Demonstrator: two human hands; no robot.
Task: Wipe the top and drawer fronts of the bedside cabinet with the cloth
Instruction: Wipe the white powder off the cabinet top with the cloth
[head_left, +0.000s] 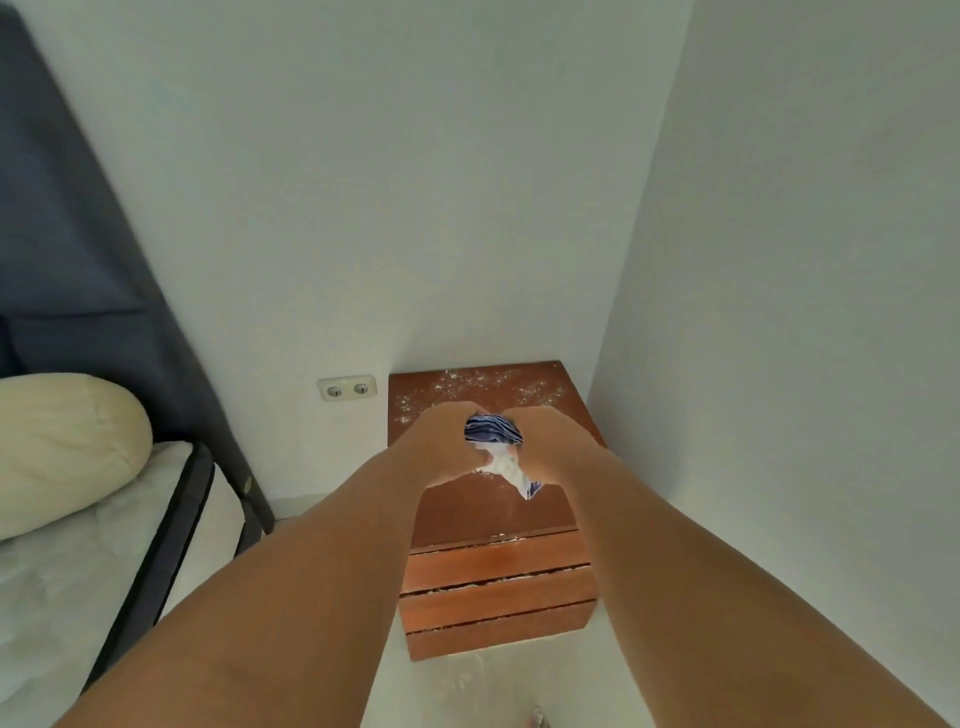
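A small brown wooden bedside cabinet (496, 566) stands in the corner, with three drawer fronts facing me. White powder speckles the back of its top, and white traces line the drawer edges. A bunched blue-and-white striped cloth (493, 434) is held above the middle of the top. My left hand (441, 441) grips its left side and my right hand (545, 441) grips its right side. A white corner of the cloth hangs down between my wrists. Both forearms hide much of the cabinet top.
White walls close in behind and to the right of the cabinet. A double wall socket (347, 388) sits just left of it. A bed (78, 561) with a cream pillow (62, 447) and dark headboard (78, 249) fills the left. White floor lies in front.
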